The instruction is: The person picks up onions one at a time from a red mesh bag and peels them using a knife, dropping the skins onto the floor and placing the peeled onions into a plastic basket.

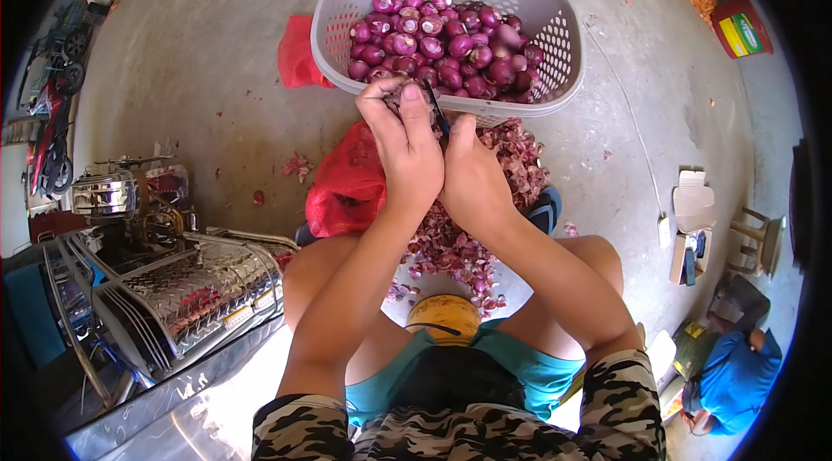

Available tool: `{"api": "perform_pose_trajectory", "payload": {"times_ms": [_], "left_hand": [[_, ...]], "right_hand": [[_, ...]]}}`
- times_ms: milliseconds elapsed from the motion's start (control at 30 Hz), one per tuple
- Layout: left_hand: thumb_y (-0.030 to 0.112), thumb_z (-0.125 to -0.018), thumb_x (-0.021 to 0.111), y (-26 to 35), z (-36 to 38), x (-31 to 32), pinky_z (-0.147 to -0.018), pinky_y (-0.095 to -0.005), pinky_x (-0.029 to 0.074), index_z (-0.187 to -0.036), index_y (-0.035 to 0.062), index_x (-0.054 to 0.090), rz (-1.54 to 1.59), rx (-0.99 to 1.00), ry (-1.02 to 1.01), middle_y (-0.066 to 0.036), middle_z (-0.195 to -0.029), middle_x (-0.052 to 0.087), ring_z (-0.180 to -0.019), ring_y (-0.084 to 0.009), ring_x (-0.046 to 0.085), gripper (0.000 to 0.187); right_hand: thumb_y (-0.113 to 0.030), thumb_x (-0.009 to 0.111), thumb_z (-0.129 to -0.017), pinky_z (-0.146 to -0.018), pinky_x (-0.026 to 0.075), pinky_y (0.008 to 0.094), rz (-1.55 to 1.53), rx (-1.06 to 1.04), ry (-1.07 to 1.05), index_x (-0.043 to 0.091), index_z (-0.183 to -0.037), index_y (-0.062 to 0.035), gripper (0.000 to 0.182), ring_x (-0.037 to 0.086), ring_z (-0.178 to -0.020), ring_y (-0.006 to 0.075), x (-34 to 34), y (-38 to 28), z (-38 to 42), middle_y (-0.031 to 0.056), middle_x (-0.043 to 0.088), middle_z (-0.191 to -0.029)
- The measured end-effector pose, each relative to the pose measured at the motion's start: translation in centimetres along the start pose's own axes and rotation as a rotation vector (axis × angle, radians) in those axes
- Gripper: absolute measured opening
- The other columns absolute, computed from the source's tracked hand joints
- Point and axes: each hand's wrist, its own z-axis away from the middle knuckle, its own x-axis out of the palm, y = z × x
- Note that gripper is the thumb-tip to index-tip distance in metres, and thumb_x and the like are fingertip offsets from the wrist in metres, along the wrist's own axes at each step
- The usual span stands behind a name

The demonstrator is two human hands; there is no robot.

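My left hand (406, 145) is closed around an onion (394, 100), mostly hidden behind my fingers and thumb. My right hand (472, 179) grips a knife (436, 107), its dark narrow blade pointing up against the onion. Both hands meet just in front of a grey plastic basket (563, 23) with perforated walls, which holds many peeled purple-red onions (433, 47). Below my hands a heap of loose onion skins (455, 251) lies on the floor. Beside my left forearm sits a red mesh bag (347, 188), with dark shapes visible inside.
A yellow container (444, 315) stands between my knees. Another red piece of mesh (299, 54) lies by the basket. Left is a shiny metal tricycle sidecar (208, 275). At right are an open cardboard box (691, 244), a red bucket (741, 28) and a person in blue (737, 383).
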Motion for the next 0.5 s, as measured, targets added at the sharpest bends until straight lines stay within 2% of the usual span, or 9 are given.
{"api": "perform_pose_trajectory", "payload": {"times_ms": [100, 300, 400, 500], "left_hand": [[0.021, -0.097, 0.043, -0.1, 0.3, -0.2, -0.079, -0.0337, 0.041, -0.109, -0.0001, 0.039, -0.051, -0.034, -0.036, -0.013, -0.097, 0.046, -0.086, -0.0184, 0.046, 0.025], [0.021, -0.097, 0.043, -0.8, -0.7, -0.3, -0.084, -0.0361, 0.039, -0.108, -0.0004, 0.040, -0.098, 0.032, 0.093, -0.015, -0.100, 0.047, -0.091, -0.0224, 0.047, 0.024], [0.021, -0.097, 0.043, -0.6, 0.1, -0.4, -0.085, -0.0366, 0.039, -0.108, -0.0007, 0.039, -0.070, -0.015, 0.034, -0.016, -0.100, 0.046, -0.091, -0.0234, 0.047, 0.024], [0.020, -0.097, 0.043, -0.6, 0.8, -0.2, -0.083, -0.0351, 0.040, -0.109, -0.0010, 0.039, -0.133, 0.059, -0.009, -0.016, -0.100, 0.046, -0.091, -0.0215, 0.047, 0.025]], "right_hand": [[-0.012, 0.039, -0.090, -0.068, 0.047, 0.0523, -0.036, 0.014, -0.023, 0.033, -0.100, 0.0070, 0.022, 0.057, -0.082, 0.0495, -0.2, 0.0, -0.3, 0.0361, 0.053, -0.095], [-0.011, 0.039, -0.090, -0.067, 0.047, 0.0525, -0.029, 0.077, -0.113, 0.033, -0.098, 0.0062, 0.020, 0.057, -0.080, 0.0495, -0.4, -1.1, 0.1, 0.0362, 0.054, -0.093], [-0.010, 0.041, -0.089, -0.066, 0.047, 0.0528, -0.040, 0.094, -0.119, 0.032, -0.100, 0.0062, 0.022, 0.058, -0.078, 0.0492, -0.1, -0.7, 0.2, 0.0358, 0.055, -0.092], [-0.010, 0.043, -0.088, -0.065, 0.047, 0.0531, -0.067, 0.126, -0.128, 0.031, -0.103, 0.0065, 0.026, 0.058, -0.077, 0.0486, 0.2, 0.0, -0.2, 0.0352, 0.056, -0.089]]}}
